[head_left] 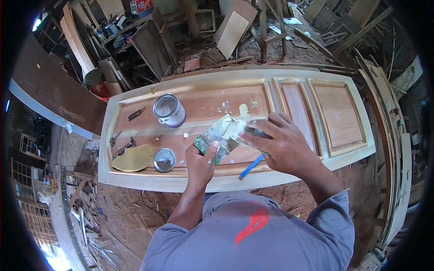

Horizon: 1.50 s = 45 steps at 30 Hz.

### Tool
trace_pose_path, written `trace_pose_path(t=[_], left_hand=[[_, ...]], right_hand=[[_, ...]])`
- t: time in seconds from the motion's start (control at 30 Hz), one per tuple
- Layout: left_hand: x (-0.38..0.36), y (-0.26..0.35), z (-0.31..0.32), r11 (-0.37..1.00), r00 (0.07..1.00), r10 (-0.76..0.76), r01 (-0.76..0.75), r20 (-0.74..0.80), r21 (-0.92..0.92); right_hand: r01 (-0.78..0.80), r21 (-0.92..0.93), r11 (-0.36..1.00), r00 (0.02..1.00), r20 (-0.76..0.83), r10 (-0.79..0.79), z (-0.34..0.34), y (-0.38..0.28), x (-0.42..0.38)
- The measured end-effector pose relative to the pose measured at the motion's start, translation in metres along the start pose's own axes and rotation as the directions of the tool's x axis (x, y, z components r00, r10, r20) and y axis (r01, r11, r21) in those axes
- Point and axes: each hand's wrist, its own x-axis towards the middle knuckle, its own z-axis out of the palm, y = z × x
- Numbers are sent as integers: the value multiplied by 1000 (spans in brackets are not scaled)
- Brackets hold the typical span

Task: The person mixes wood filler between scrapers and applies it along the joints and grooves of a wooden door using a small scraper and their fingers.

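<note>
My left hand (201, 163) grips a flat, putty-smeared piece (214, 137) with green edges, tilted above the wooden door (217, 182). Pale putty (232, 128) sits on its upper right part. My right hand (285, 141) is closed around a putty knife (256, 131), whose blade end meets the putty and is partly blurred. Left of my hands, an open can (169, 111) stands on the door panel. Its round metal lid (164, 160) lies nearer to me. A blue strip (251, 166) rests under my right hand.
On the door's left end lie a yellowish sandpaper sheet (134, 159), scissors (115, 138), a pliers-like tool (124, 147) and a small dark tool (135, 114). A brown panel (58, 67) leans at left. Long boards (393, 149) stand at right. Wood scraps litter the floor.
</note>
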Motion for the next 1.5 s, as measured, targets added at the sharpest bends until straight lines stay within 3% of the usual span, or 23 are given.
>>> trace_pose_path(t=[0.1, 0.23, 0.33, 0.43, 0.53, 0.73, 0.83, 0.97, 1.03, 1.17, 1.23, 1.27, 1.33, 1.4, 1.5], left_hand=[[-1, 1, -1, 996, 1000, 5, -7, 16, 87], [3, 0, -3, 998, 1000, 7, -8, 19, 58], [1, 2, 1, 998, 1000, 0, -1, 22, 56], [4, 3, 1, 999, 1000, -12, 11, 17, 39], [7, -4, -1, 998, 999, -28, 26, 24, 50], [31, -8, -4, 996, 994, -52, 45, 93, 83], [43, -9, -8, 989, 987, -72, 52, 141, 138], [62, -5, -8, 991, 984, -15, -9, 176, 135], [70, -12, -7, 980, 978, 65, -100, 196, 173], [96, -23, -1, 842, 886, 360, -443, 291, 308], [109, -26, 0, 728, 796, 493, -598, 350, 335], [115, -33, 1, 674, 746, 545, -661, 382, 330], [123, -43, 3, 588, 663, 610, -746, 435, 312], [129, -52, 5, 530, 601, 646, -797, 472, 290], [134, -65, 7, 487, 526, 679, -845, 511, 222]], right_hand=[[-6, 11, 1000, 1000, 15, 6, 7, -1, -2], [-18, 2, 1000, 997, 72, 18, 0, 1, -2], [0, 6, 1000, 1000, -28, 0, 7, 1, 3], [-29, 14, 999, 994, 106, 27, 5, 3, 1], [-1, -11, 1000, 1000, 20, 1, 0, 4, 9], [-54, 28, 998, 990, 135, 50, 4, 12, 25], [-77, -82, 994, 995, 51, 82, 14, 18, 45], [-189, -55, 980, 977, 91, 193, 31, 34, 54], [-320, 88, 943, 946, 77, 314, 39, 36, 52], [-576, 414, 704, 785, 40, 618, 70, 38, 35], [-604, 627, 492, 660, 47, 750, 89, 34, 27], [-631, 727, 271, 538, 159, 827, 90, 28, 29], [-551, 834, 26, 399, 236, 886, 100, 24, 29], [-373, 911, -177, 287, 294, 911, 112, 25, 25], [-195, 941, -277, 213, 317, 924, 115, 29, 23]])
